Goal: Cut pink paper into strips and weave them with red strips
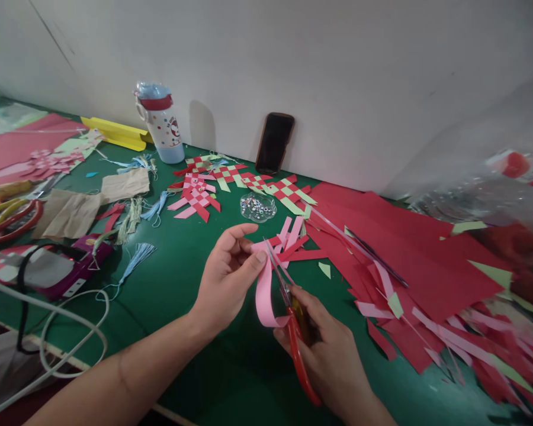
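My left hand (231,269) pinches a pink paper strip (264,299) between thumb and fingers, and the strip's free part curls down in a loop. In my right hand (326,337) is a pair of scissors (296,355) with red handles. Its blades point up and to the left, against the pink strip close to my left thumb. Just beyond the blades lies a partly woven piece of red and pink strips (293,242); whether it joins the held strip I cannot tell. A small clear dish (258,208) of tiny round beads or eyes sits past my left hand.
Finished-looking woven paper fish (198,198) lie behind. A phone (275,143) and a bottle (160,124) stand by the wall. Red sheets (408,254) and paper scraps cover the right. Tassels (137,260), other scissors (13,222) and white cables (48,361) are left.
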`<state>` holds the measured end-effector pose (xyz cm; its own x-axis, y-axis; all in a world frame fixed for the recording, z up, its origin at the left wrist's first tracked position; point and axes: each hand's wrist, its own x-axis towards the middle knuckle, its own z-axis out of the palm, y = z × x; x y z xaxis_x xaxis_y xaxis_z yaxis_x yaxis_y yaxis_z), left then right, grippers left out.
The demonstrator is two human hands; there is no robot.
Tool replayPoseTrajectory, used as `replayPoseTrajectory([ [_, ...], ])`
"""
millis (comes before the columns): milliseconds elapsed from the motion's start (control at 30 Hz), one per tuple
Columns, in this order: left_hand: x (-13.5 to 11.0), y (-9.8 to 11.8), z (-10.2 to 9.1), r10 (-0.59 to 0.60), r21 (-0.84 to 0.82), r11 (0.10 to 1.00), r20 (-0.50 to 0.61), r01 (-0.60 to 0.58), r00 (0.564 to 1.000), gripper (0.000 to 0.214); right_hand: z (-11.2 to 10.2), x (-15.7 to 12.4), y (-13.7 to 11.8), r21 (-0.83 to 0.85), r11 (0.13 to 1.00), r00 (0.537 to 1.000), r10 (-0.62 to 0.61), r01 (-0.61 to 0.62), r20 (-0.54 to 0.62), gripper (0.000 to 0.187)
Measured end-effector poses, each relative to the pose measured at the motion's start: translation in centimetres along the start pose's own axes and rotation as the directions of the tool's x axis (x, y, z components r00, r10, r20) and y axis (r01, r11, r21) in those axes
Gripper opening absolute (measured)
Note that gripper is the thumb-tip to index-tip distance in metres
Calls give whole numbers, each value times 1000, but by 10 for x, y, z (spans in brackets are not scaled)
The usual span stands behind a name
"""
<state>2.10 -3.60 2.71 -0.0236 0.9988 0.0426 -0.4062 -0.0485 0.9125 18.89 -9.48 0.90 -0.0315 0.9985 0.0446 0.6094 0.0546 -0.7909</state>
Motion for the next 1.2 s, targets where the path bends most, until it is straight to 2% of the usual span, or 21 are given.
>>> replayPoseTrajectory([
  [100, 2, 0, -2, 1, 12, 1000, 2, -1, 1000, 29, -2, -1, 2, -28, 999, 1000, 26, -26, 0, 45],
  [200, 5, -1, -5, -6, 28, 1000, -1, 6, 1000, 32, -8, 2, 5, -66, 997, 995, 32, -39, -93, 46],
  [333, 8, -2, -8, -20, 12, 1000, 5, 20, 1000, 36, -27, 12, 18, -331, 936, 983, 60, -116, -174, 58],
  [433, 8, -2, -8, -31, 2, 1000, 13, 31, 999, 37, -40, 17, 35, -517, 848, 986, 41, -120, -161, 58],
  [567, 8, -1, -6, -47, 13, 999, 17, 47, 999, 38, -46, 17, 51, -619, 784, 993, -28, -48, -112, 49],
  [700, 8, 1, -4, -86, 51, 995, 63, 83, 994, 39, -47, 13, 51, -663, 748, 992, -69, -16, -102, 43],
  [833, 4, 2, -1, -146, 144, 982, 162, 123, 976, 40, -53, 10, 41, -679, 734, 992, -75, -12, -100, 39],
  [900, 0, 1, 0, -156, 199, 974, 223, 111, 962, 40, -58, 9, 33, -649, 761, 980, -106, -28, -167, 40],
  [1000, -6, -1, 2, -159, 274, 959, 288, 78, 944, 41, -58, 6, 17, -421, 907, 956, -125, 2, -265, 39],
  [1067, -10, -4, 4, -158, 315, 948, 319, 53, 934, 43, -51, 5, 6, -143, 989, 975, -64, 34, -211, 41],
  [1133, -14, -8, 6, -143, 350, 937, 362, 8, 921, 42, -40, 3, -2, 98, 995, 995, -12, 22, -98, 40],
  [1200, -17, -11, 7, -114, 377, 924, 420, -59, 900, 39, -31, 3, -6, 213, 977, 999, 10, -1, -44, 34],
])
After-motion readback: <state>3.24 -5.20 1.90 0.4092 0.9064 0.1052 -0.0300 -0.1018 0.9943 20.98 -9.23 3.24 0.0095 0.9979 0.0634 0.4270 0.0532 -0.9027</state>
